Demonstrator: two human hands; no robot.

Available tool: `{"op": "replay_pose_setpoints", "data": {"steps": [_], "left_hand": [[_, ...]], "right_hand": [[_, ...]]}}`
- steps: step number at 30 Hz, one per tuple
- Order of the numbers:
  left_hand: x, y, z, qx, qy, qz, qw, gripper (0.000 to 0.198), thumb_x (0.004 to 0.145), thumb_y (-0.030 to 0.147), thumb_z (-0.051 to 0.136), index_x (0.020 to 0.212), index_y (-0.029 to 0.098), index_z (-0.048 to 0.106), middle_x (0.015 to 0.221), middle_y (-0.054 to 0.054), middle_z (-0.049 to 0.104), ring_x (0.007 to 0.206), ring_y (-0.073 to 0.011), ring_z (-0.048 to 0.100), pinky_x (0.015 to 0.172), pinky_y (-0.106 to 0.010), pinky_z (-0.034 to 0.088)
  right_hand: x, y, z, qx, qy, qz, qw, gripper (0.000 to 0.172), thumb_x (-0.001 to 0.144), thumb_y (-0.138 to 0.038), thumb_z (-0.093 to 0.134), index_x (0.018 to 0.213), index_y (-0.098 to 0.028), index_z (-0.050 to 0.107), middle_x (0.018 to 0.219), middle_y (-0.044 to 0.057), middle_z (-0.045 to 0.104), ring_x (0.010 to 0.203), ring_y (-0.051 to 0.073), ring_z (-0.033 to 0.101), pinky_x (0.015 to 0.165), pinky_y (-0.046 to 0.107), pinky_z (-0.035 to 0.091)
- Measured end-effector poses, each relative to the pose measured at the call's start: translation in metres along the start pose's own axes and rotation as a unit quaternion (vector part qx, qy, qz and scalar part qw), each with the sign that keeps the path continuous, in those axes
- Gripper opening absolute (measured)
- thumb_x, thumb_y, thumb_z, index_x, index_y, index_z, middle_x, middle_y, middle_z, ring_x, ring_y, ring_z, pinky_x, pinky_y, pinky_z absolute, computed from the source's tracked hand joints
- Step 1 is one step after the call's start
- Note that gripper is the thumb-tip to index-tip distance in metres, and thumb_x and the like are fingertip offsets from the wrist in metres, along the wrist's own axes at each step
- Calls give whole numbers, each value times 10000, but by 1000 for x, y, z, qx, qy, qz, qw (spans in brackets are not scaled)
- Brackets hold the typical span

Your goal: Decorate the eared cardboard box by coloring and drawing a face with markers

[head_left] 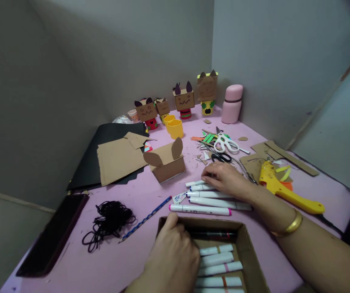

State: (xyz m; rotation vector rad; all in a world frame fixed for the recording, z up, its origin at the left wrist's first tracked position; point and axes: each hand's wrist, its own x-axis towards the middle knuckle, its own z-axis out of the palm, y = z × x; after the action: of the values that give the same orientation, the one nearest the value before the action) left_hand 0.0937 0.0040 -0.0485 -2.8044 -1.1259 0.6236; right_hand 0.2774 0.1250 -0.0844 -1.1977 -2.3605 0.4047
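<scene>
Several white markers (211,199) lie under the released right hand (225,179); the left hand (173,252) rests loosely inside the cardboard box (248,244).

The left hand (171,256) lies palm down, close to the body, fingers curled loosely forward. The right hand (226,181) reaches farther out, palm down, its fingers seemingly bent at the tips, forearm angled in from the right.

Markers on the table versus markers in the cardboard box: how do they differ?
The markers on the table lie loose on the pink table under the right hand; the markers in the cardboard box sit stacked in a tidy row beside the left hand. Both sets are white-barrelled.
</scene>
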Motion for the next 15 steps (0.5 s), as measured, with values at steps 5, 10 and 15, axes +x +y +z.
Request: {"op": "replay_pose_setpoints", "data": {"steps": [5, 10, 15], "left_hand": [[-2, -6, -5, -19, 13, 3, 1000, 120, 726, 80, 663, 621, 130, 690, 624, -64, 734, 601, -221, 648, 666, -380, 386], [-22, -25, -35, -129, 18, -52, 990, 103, 692, 120, 646, 762, 174, 699, 762, -55, 759, 596, -226, 659, 580, -333, 430], [-22, -11, -27, -153, -30, -27, 987, 174, 662, 15, 587, 687, 120, 724, 653, -137, 749, 530, -289, 674, 442, -314, 409]], "right_hand": [[-1, 0, -1, 11, 20, -4, 1000, 107, 834, -141, 584, 804, -142, 687, 777, 72, 686, 776, 218, 594, 707, 297, 416], [-1, 1, -1, 25, 41, -9, 999, 122, 852, -151, 560, 812, -142, 675, 785, 69, 688, 791, 218, 591, 732, 303, 419], [-1, 1, 2, 33, 37, -16, 999, 128, 838, -146, 561, 792, -142, 681, 760, 82, 679, 762, 235, 588, 704, 326, 411]]}}
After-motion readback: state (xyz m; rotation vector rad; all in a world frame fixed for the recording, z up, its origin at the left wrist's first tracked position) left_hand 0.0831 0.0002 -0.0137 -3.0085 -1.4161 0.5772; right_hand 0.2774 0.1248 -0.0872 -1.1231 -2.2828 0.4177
